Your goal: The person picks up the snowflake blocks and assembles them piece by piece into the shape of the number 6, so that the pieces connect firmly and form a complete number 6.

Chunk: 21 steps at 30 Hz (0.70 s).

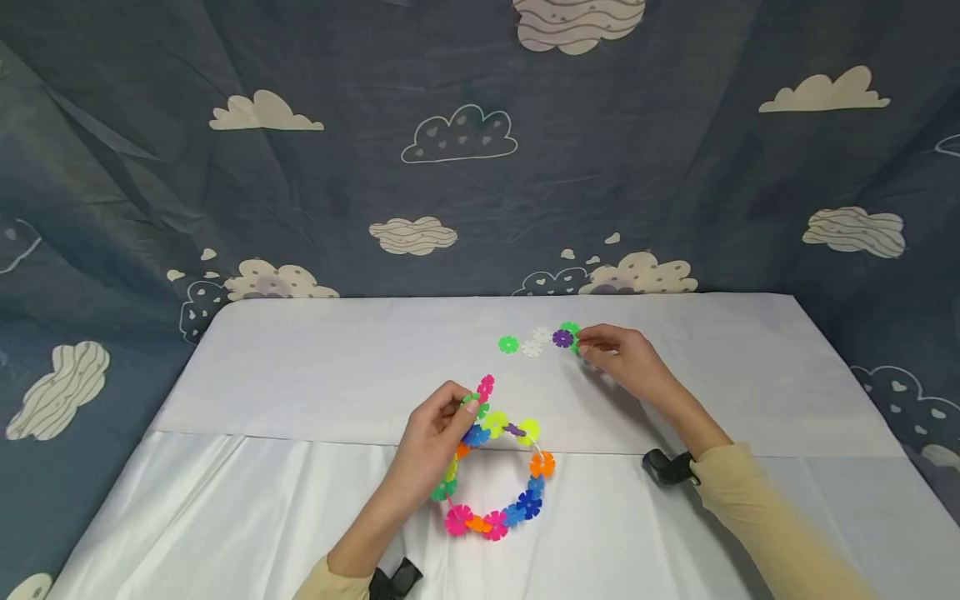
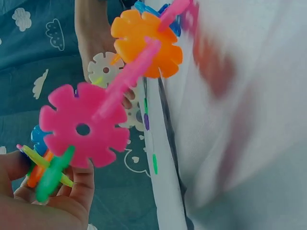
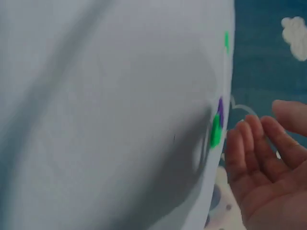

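Note:
My left hand (image 1: 429, 433) pinches a ring-shaped chain of flower-shaped interlocking discs (image 1: 496, 525) at its upper left, below a pink disc that sticks up. Pink, orange, blue, yellow, green and purple discs make up the chain. Close in the left wrist view is a large pink disc (image 2: 60, 115) of it. My right hand (image 1: 626, 358) reaches over the far part of the table, fingertips right at a purple disc (image 1: 562, 338) and green discs (image 1: 570, 327). In the right wrist view its fingers (image 3: 261, 148) are loosely bent, with nothing between them and the thumb.
To the left of the purple disc, white discs (image 1: 532, 348) and a single green disc (image 1: 508, 344) lie on the white-covered table (image 1: 315, 367). A dark cloud-patterned cloth (image 1: 480, 200) hangs behind the table. A black strap device (image 1: 666, 468) is on my right wrist.

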Tool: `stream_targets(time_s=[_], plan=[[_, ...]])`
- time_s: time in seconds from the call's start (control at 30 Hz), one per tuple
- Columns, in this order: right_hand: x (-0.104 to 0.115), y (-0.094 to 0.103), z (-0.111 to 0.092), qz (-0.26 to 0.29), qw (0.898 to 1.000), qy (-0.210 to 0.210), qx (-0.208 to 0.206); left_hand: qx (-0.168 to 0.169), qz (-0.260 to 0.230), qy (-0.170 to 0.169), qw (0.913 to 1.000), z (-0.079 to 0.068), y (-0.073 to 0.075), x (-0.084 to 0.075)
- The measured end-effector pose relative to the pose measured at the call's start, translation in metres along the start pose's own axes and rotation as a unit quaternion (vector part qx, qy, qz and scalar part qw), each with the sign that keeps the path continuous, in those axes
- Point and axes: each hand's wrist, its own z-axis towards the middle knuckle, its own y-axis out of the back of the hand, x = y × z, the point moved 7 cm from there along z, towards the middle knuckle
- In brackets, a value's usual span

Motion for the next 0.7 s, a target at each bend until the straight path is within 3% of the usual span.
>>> stream_targets(time_s=[0.17, 0.43, 0.7], plan=[[-0.019, -0.001, 0.016, -0.060, 0.997, -0.051, 0.018, 0.008, -0.041, 0.028, 0.9988, 0.002, 0.000, 0.006], [-0.021, -0.011, 0.031, -0.125, 0.990, -0.041, 0.047, 0.041, -0.116, 0.072, 0.9898, 0.006, -0.001, 0.015], [-0.021, -0.007, 0.023, -0.126, 0.990, -0.042, 0.051, 0.029, -0.086, 0.092, 0.9915, 0.009, 0.004, 0.026]])
